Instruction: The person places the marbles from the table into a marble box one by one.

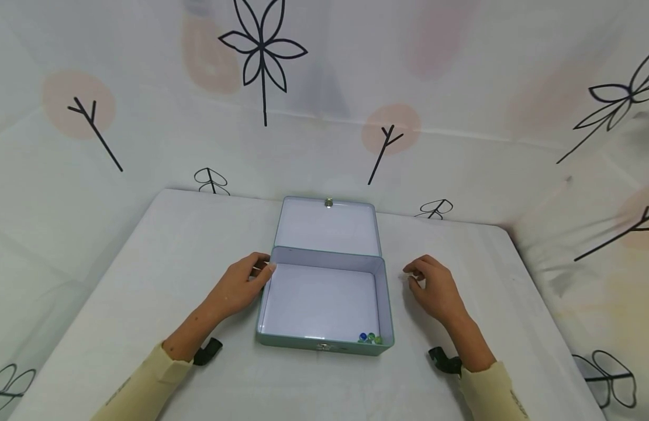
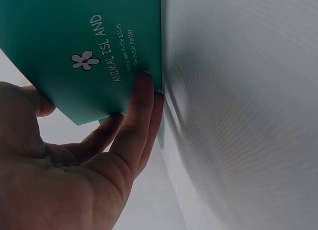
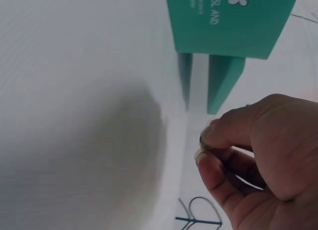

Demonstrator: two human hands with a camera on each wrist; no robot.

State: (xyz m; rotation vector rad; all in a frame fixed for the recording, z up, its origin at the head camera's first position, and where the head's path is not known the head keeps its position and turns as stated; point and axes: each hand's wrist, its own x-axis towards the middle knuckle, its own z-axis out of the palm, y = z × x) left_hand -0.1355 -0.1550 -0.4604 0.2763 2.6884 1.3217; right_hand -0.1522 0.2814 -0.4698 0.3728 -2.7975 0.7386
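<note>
A teal tin box (image 1: 324, 345) stands on the table, its hinged lid (image 1: 327, 225) laid back away from me. Several blue and green glass marbles (image 1: 370, 337) lie in its near right corner. My left hand (image 1: 248, 283) holds the box's left side, with the thumb at the rim and the fingers against the printed outer wall (image 2: 64, 46). To the right of the box, my right hand (image 1: 432, 286) is raised over the table. Between its thumb and fingertip it pinches a small, dark greenish marble (image 3: 202, 142), mostly covered by the fingers.
White cloth covers the table (image 1: 209, 228). Behind it hangs a pale curtain (image 1: 324, 152) with printed black flowers and twigs. Dark wrist devices (image 1: 444, 361) sit under both sleeves. The lid's round clasp (image 1: 328, 202) points up at the far edge.
</note>
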